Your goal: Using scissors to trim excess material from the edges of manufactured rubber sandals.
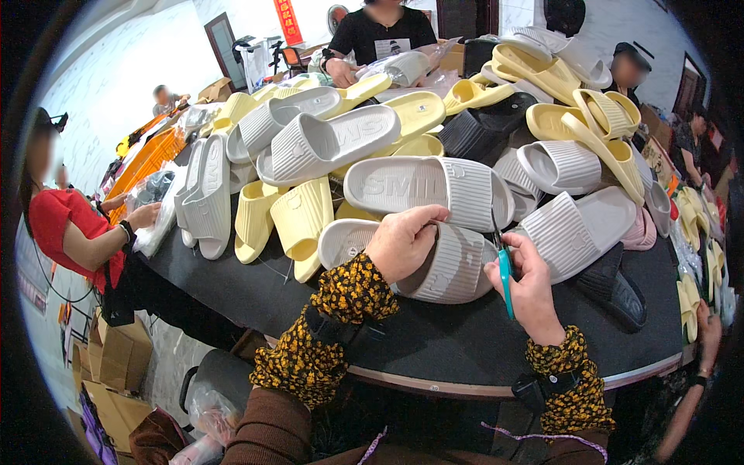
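My left hand (404, 243) is closed on a light grey slide sandal (453, 267) with a ribbed strap, its fingers at the strap's edge. Just behind it, another grey slide sandal (395, 184) lies with its toe pointing right. In my right hand (532, 293) is a pair of scissors (506, 280) with teal handles. The dark blades point up beside the toe ends of these two sandals; whether they touch anything is too small to tell. To the right of the scissors rests a grey slide sandal (577, 232).
Grey, yellow and black slides are heaped on the dark table (263, 291), including a yellow slide (304, 225) and a black slide (614, 291). A person in black (387, 35) works across the table, and one in red (74, 229) stands at left. Cardboard boxes (120, 353) stand lower left.
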`<action>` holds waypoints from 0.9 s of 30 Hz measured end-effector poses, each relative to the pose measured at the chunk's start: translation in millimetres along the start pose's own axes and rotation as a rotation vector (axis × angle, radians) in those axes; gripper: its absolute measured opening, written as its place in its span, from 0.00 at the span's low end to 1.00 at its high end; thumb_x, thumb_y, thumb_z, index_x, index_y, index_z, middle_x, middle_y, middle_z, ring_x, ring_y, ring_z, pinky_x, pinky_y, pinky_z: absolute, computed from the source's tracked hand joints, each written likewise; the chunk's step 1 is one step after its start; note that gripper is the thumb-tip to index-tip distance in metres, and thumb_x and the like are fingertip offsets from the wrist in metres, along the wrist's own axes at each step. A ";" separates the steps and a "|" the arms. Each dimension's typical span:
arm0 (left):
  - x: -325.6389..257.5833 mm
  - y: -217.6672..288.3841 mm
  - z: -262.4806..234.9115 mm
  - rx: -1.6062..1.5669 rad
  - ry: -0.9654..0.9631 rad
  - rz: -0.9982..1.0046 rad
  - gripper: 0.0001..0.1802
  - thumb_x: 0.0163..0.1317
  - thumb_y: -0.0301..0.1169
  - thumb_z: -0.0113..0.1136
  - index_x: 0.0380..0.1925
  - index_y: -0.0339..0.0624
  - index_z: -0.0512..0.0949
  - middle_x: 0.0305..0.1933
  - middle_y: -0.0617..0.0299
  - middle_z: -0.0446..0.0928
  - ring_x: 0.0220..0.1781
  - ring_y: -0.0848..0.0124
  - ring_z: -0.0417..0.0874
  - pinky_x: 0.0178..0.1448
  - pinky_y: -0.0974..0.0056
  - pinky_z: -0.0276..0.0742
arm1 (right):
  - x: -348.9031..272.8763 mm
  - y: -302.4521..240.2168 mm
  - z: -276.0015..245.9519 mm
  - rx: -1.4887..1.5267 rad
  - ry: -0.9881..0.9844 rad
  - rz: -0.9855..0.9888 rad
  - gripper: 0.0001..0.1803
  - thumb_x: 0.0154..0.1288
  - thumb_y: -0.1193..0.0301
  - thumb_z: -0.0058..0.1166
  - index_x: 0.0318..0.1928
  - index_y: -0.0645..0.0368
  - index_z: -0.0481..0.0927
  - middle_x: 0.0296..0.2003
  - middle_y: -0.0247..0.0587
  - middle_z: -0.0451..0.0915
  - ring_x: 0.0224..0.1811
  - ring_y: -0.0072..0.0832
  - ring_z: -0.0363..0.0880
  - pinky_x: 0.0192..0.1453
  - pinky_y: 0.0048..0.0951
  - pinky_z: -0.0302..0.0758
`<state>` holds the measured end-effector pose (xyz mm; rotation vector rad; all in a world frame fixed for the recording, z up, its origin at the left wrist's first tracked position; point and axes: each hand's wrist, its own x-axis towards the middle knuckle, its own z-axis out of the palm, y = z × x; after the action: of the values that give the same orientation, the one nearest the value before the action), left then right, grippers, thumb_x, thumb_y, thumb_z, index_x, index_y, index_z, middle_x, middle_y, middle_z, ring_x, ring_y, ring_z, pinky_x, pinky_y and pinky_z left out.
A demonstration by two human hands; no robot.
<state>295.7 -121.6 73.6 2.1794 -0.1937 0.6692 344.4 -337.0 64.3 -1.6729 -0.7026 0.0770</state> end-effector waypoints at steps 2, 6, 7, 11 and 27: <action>0.3 0.9 -0.8 0.006 -0.008 -0.009 0.13 0.58 0.21 0.50 0.44 0.36 0.76 0.35 0.54 0.81 0.36 0.73 0.81 0.44 0.70 0.76 | -0.1 -2.6 -0.1 -0.003 0.000 0.014 0.22 0.56 0.75 0.59 0.50 0.68 0.69 0.28 0.33 0.74 0.30 0.14 0.68 0.34 0.18 0.68; 0.5 1.0 0.2 -0.015 -0.010 -0.023 0.15 0.58 0.21 0.51 0.46 0.36 0.75 0.36 0.54 0.81 0.36 0.73 0.81 0.44 0.70 0.76 | 1.6 0.7 0.2 0.004 0.009 -0.003 0.22 0.56 0.75 0.59 0.50 0.68 0.69 0.27 0.33 0.73 0.30 0.14 0.68 0.34 0.18 0.68; 0.5 0.9 1.2 -0.053 0.006 -0.029 0.16 0.57 0.20 0.51 0.47 0.37 0.75 0.36 0.55 0.81 0.35 0.73 0.81 0.43 0.70 0.76 | 1.7 1.0 -0.3 0.000 0.004 0.006 0.22 0.55 0.76 0.59 0.50 0.68 0.69 0.27 0.33 0.73 0.30 0.15 0.68 0.34 0.18 0.68; 0.7 -1.5 3.3 -0.032 0.038 0.027 0.17 0.57 0.20 0.52 0.48 0.37 0.74 0.37 0.56 0.81 0.33 0.74 0.80 0.41 0.71 0.76 | 1.5 2.7 -1.5 -0.031 -0.032 0.006 0.22 0.58 0.75 0.57 0.52 0.68 0.66 0.28 0.32 0.73 0.31 0.13 0.69 0.36 0.16 0.67; 1.4 6.9 1.6 0.085 0.034 -0.099 0.18 0.50 0.22 0.55 0.45 0.39 0.75 0.38 0.50 0.75 0.34 0.59 0.80 0.41 0.63 0.76 | 2.6 9.1 -3.2 -0.125 0.047 -0.069 0.21 0.53 0.71 0.62 0.47 0.64 0.72 0.25 0.40 0.74 0.28 0.20 0.71 0.34 0.24 0.71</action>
<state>295.0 -127.2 78.2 2.2409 -0.0394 0.6689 351.5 -339.1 57.6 -1.7617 -0.7411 -0.0562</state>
